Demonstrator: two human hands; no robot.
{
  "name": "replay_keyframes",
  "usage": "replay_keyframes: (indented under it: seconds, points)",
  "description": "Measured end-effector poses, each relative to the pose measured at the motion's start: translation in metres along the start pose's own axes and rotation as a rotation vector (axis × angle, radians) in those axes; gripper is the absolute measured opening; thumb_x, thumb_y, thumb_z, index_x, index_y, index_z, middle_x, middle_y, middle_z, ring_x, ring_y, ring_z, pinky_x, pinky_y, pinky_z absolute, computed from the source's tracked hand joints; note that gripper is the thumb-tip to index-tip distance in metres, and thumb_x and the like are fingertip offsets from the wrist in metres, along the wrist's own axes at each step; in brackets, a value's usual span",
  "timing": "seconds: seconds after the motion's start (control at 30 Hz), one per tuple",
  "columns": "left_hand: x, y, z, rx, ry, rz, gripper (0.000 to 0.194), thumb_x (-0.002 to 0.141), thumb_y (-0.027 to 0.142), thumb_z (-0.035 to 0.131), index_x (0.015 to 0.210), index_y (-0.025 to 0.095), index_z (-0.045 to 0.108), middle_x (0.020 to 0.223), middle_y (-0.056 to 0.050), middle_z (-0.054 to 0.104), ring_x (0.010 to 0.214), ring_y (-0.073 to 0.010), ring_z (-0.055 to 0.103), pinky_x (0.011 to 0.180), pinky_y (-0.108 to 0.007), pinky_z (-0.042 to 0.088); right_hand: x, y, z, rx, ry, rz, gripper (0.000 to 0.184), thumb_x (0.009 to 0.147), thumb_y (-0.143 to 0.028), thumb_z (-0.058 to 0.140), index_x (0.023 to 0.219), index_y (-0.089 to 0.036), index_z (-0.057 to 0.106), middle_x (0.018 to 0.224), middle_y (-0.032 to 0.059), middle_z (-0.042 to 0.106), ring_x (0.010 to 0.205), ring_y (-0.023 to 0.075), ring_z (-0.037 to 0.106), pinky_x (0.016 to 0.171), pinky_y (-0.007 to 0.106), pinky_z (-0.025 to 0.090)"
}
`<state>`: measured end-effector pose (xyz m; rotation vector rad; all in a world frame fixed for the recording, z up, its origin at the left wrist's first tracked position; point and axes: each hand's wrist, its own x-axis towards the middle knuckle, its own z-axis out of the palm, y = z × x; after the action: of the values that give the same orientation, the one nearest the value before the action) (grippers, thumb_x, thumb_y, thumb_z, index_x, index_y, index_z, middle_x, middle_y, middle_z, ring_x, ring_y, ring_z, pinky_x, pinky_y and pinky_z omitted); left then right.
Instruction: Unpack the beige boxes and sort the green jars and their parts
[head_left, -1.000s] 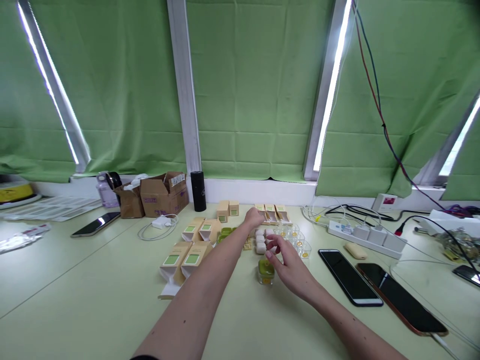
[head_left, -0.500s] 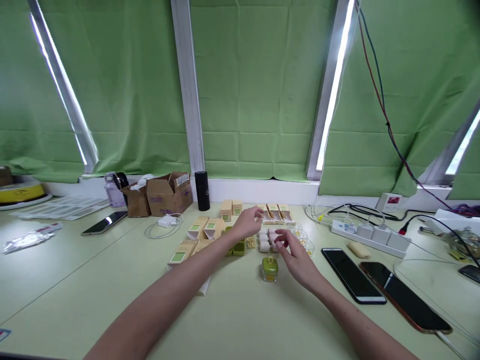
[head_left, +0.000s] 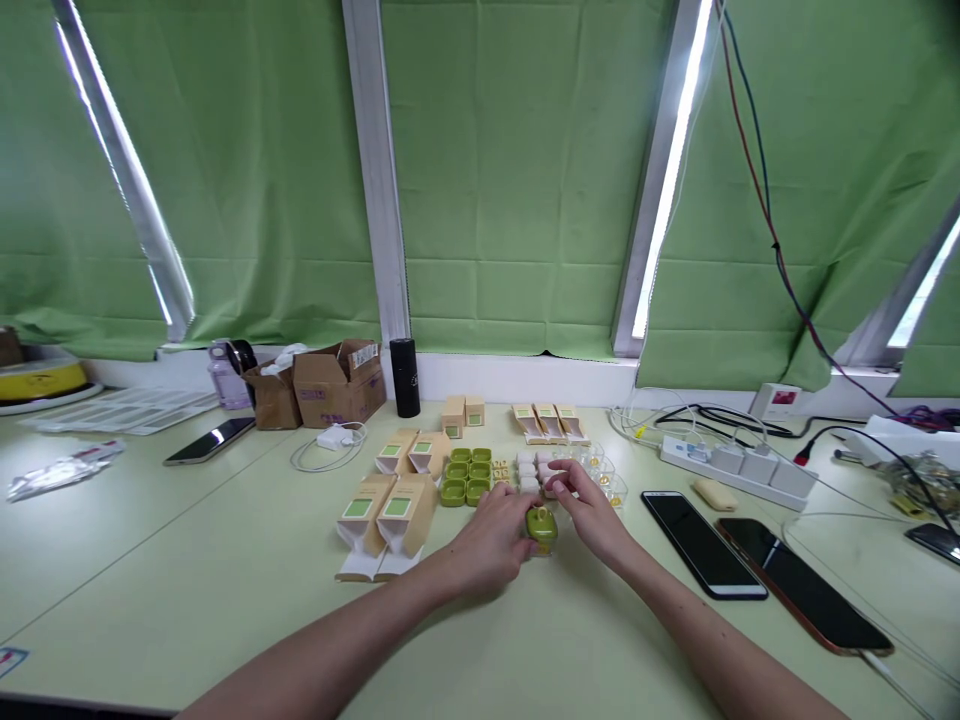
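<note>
My left hand [head_left: 495,535] is closed around the side of a small clear jar with a green lid [head_left: 541,524], which stands upright on the table. My right hand [head_left: 589,505] hovers just right of the jar, fingers loosely curled and thumb apart, with nothing visible in them. Its fingertips are close to several small white pieces [head_left: 527,470] and partly cover them. Clear cups [head_left: 616,488] with yellow centres sit behind that hand. Left of the white pieces are tiny beige pieces [head_left: 501,470] and several square green lids [head_left: 454,490].
Open cardboard sleeves with green labels [head_left: 405,505] lie at left; three more sleeves [head_left: 550,422] and two closed boxes [head_left: 454,415] stand behind. Phones [head_left: 705,545] and a power strip [head_left: 739,470] are at right. A brown carton [head_left: 337,385] and black cylinder [head_left: 405,378] stand at the back.
My left hand has drawn back from near the rear sleeves and closed on the green-lidded jar. The green lids and front sleeves it covered now show. My right hand has hardly moved.
</note>
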<state>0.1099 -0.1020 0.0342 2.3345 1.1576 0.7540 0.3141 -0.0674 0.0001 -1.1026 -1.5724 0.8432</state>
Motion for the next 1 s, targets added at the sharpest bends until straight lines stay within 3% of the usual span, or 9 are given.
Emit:
replay_keyframes:
  seconds: [0.23, 0.4, 0.63, 0.77, 1.0]
  points:
    - [0.011, -0.028, -0.003, -0.29, 0.201, -0.173, 0.047, 0.082, 0.036, 0.073, 0.126, 0.018, 0.07, 0.122, -0.014, 0.069, 0.114, -0.0322, 0.064, 0.1, -0.045, 0.049, 0.0, -0.005, 0.007, 0.281, -0.109, 0.105, 0.051, 0.079, -0.064, 0.074, 0.107, -0.022, 0.069, 0.102, 0.0078, 0.07, 0.09, 0.0239, 0.064, 0.067, 0.034, 0.05]
    - [0.015, -0.022, -0.012, -0.363, 0.283, -0.177, 0.047, 0.083, 0.045, 0.073, 0.12, 0.015, 0.073, 0.115, -0.014, 0.076, 0.103, -0.0298, 0.068, 0.088, -0.039, 0.054, -0.005, -0.013, 0.015, 0.561, -0.264, 0.173, 0.049, 0.071, -0.049, 0.089, 0.106, -0.02, 0.072, 0.1, 0.0077, 0.072, 0.09, 0.023, 0.068, 0.073, 0.034, 0.052]
    - [0.014, -0.022, -0.009, -0.591, 0.358, -0.102, 0.05, 0.09, 0.058, 0.063, 0.109, 0.014, 0.078, 0.11, -0.014, 0.078, 0.103, -0.0281, 0.07, 0.091, -0.039, 0.054, -0.008, -0.016, 0.012, 0.857, -0.328, 0.238, 0.037, 0.08, -0.043, 0.085, 0.103, -0.017, 0.074, 0.097, 0.0093, 0.076, 0.091, 0.0217, 0.072, 0.081, 0.034, 0.053]
    - [0.013, -0.021, -0.009, -0.704, 0.388, -0.078, 0.046, 0.088, 0.057, 0.068, 0.107, 0.015, 0.078, 0.103, -0.012, 0.079, 0.097, -0.0255, 0.071, 0.09, -0.037, 0.055, -0.009, -0.019, 0.011, 0.835, -0.328, 0.209, 0.035, 0.083, -0.047, 0.079, 0.101, -0.017, 0.074, 0.099, 0.011, 0.076, 0.095, 0.0245, 0.073, 0.086, 0.038, 0.054]
    - [0.01, -0.02, -0.008, -0.686, 0.404, -0.082, 0.043, 0.089, 0.053, 0.069, 0.108, 0.015, 0.077, 0.105, -0.013, 0.078, 0.097, -0.0253, 0.07, 0.088, -0.037, 0.056, -0.012, -0.024, 0.013, 0.657, -0.268, 0.167, 0.045, 0.084, -0.058, 0.072, 0.107, -0.019, 0.069, 0.102, 0.012, 0.075, 0.097, 0.0276, 0.072, 0.089, 0.044, 0.055]
